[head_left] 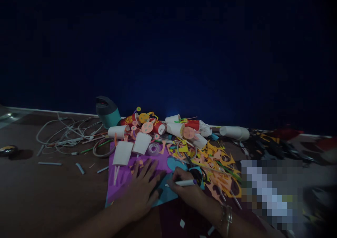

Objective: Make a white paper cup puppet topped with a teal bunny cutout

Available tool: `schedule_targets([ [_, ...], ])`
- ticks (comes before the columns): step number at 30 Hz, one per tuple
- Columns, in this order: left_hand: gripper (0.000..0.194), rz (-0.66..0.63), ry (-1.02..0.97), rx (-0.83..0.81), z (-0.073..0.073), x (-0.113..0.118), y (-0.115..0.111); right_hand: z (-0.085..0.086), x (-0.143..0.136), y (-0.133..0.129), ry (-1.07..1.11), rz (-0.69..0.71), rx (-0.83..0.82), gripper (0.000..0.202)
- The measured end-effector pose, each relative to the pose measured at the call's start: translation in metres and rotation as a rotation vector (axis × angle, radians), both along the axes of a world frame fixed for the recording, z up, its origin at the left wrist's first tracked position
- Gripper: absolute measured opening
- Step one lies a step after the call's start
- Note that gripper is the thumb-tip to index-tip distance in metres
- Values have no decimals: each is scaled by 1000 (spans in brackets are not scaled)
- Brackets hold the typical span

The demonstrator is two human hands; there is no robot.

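Holding a white pen (185, 183) in a pinch close to its tip, the right hand (189, 194) has its fingers curled inward; the pen points left over the blue sheet (168, 194), its purple end lying to the right of those fingers. Contact of tip with paper: cannot tell. Left hand (143, 187) lies palm down, fingers spread, across the purple sheet (116, 192) and the edge of the blue one, just left of the pen tip. Ahead of the left fingertips: a tape roll (158, 148) and a white paper cup (142, 143); further left of them, a second cup (123, 153) with pale strips below its rim. Beyond the right fingers, to the right: yellow and orange paper scraps (223, 176). Well ahead and left of both hands' fingers: a teal container (110, 116) with dark top, tilted, beside tangled white cable (68, 129).
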State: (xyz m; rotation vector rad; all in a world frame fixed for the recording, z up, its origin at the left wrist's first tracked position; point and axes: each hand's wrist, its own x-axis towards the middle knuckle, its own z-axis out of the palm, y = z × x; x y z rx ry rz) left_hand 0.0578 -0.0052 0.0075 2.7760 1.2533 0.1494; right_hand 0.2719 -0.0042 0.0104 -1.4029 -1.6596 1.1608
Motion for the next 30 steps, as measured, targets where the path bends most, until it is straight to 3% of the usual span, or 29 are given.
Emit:
schedule_targets([
  [15,60,6,21,-10,3,1,0,-12,2,0,-52,3,100,15],
  [30,67,17,16,-16,3,2,-1,-7,5,0,-59,33,115,18],
])
